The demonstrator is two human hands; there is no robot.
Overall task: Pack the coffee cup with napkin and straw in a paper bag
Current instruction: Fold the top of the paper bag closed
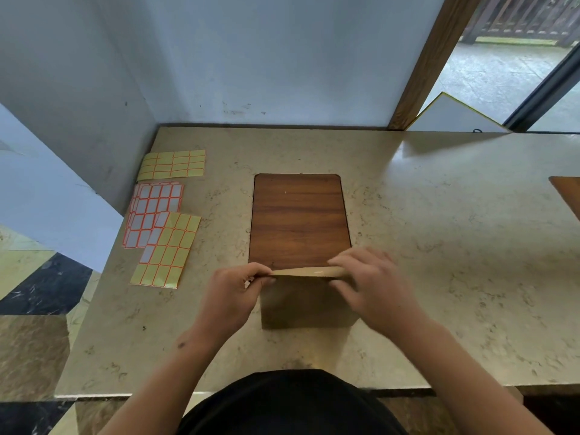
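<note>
A brown paper bag (306,304) stands upright on the beige marble counter (439,246), in front of me and near its front edge. The bag's top edge is folded flat into a narrow strip. My left hand (233,295) pinches the left end of that strip between thumb and fingers. My right hand (373,282) presses on the right end, fingers spread over the fold. The coffee cup, napkin and straw are not visible; the inside of the bag is hidden.
A brown wooden board (298,219) lies flat just behind the bag. Several sheets of yellow and white stickers (161,219) lie at the counter's left side. A white wall stands behind. Another wooden board edge (568,191) shows at far right.
</note>
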